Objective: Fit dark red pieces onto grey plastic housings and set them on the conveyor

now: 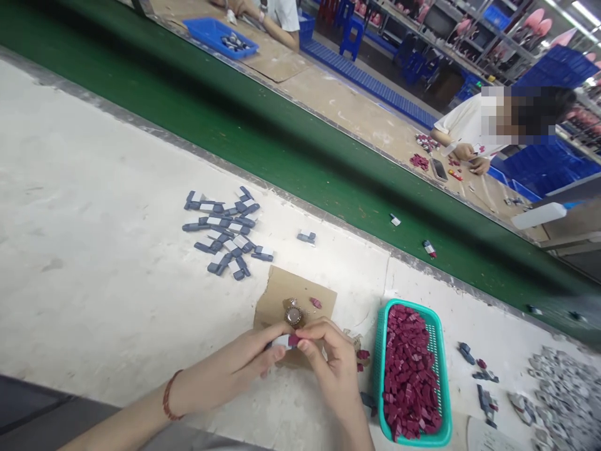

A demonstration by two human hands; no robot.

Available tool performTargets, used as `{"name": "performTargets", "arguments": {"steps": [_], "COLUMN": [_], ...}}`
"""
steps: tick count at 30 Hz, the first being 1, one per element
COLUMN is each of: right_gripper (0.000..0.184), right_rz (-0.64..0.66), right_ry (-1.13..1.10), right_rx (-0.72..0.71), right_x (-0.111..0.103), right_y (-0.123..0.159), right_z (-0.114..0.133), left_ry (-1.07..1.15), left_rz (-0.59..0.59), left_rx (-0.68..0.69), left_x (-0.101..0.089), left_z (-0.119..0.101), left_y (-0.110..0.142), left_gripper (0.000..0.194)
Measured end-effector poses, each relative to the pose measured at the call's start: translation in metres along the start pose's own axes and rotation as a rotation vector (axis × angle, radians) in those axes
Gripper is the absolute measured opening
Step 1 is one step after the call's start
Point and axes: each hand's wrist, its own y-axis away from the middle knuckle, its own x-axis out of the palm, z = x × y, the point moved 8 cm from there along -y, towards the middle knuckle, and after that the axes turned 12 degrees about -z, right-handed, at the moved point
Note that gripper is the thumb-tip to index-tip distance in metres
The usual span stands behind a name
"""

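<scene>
Probably light and stiff, the small white, navy and maroon plastic-looking piece (283,341) is pinched between your left hand (235,369) and right hand (332,363), best gripped by its ends, above the brown cardboard sheet (284,289) on the white worktop (117,219).

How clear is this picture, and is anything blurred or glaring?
Head view: both hands and the small piece they hold look fairly clear; ceiling lights glare at upper right; a dark band shades the green belt; the grey heap looks smeared; blocky pixels hide a co-worker's head.
</scene>
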Motion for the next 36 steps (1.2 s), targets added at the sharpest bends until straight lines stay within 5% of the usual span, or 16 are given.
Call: {"name": "performTargets", "arguments": {"steps": [7,12,16,18,23,29,36], "right_gripper": [0.015,0.017,0.021,0.020,0.019,0.018,0.018], "right_rz": [-0.130,-0.181,-0.439,-0.465,-0.389,-0.482,-0.719], "right_ry": [0.045,0.223,0.548,0.688,0.790,0.789,0.102], "right_rx": [0.013,0.012,-0.010,0.045,0.080,0.048,0.206], "right_x": [-0.014,-0.056,-0.137,-0.165,-0.179,-0.180,-0.194], "right_y": [0.018,0.024,0.035,0.041,0.047,0.053,0.072], "right_z": [0.001,0.006,0.001,-0.013,-0.037,-0.034,-0.044], "left_ry": [-0.135,-0.219,-0.297,-0.399,-0.771,-0.890,-0.869], "left_rz": [0.040,0.195,0.042,-0.077,-0.285,-0.281,-0.106], "left_rx": [0.094,0.171,0.325,0.454,0.600,0.697,0.814], "left_x": [0.008,0.025,0.009,-0.001,0.003,0.073,0.184], "left_z": [-0.019,-0.033,-0.059,-0.075,-0.091,-0.105,-0.117], "left_y": [-0.012,-0.041,-0.105,-0.145,-0.239,-0.297,-0.330], "left_gripper": [0.021,0.022,0.025,0.028,0.035,0.034,0.040]}}
